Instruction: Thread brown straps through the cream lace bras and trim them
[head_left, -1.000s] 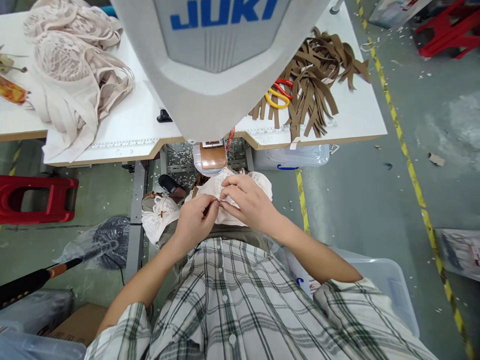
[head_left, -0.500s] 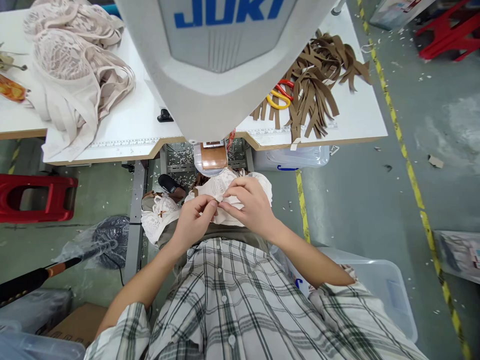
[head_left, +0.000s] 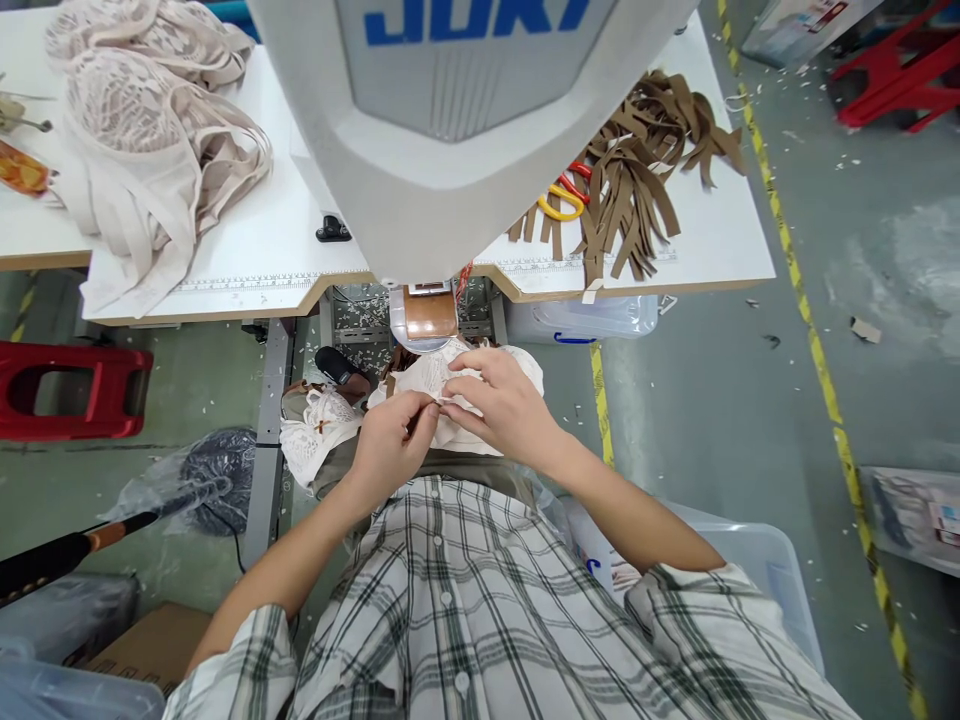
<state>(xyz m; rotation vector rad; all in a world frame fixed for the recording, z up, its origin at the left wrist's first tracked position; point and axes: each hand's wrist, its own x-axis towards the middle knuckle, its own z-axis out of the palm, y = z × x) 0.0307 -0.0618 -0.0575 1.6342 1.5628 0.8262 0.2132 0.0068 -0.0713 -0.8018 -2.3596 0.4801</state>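
A white lace bra (head_left: 420,376) lies across my lap, with one lace cup (head_left: 313,440) hanging to the left and bearing a small brown bow. My left hand (head_left: 390,445) is closed, thumb and forefinger pinching a bit of the bra's edge. Right beside it my right hand (head_left: 510,410) pinches the same spot between thumb and fingers, its upper fingers bent over the fabric. The fingertips of both hands almost meet, and the exact bit between them is too small to make out. Just beyond stands the sewing machine (head_left: 457,170), its brown-covered arm end (head_left: 430,316) close above the bra.
On the white table (head_left: 247,285) a heap of beige lace bras (head_left: 142,150) lies left; brown fabric strips (head_left: 630,190) and scissors with red and yellow handles (head_left: 562,200) lie right. Clear plastic bins (head_left: 780,570) stand by my right side. A red stool (head_left: 112,395) is at left.
My hands stay at the bra's edge with only small finger shifts; the left thumb has straightened a little. The view has moved slightly, so the machine head appears a bit further right.
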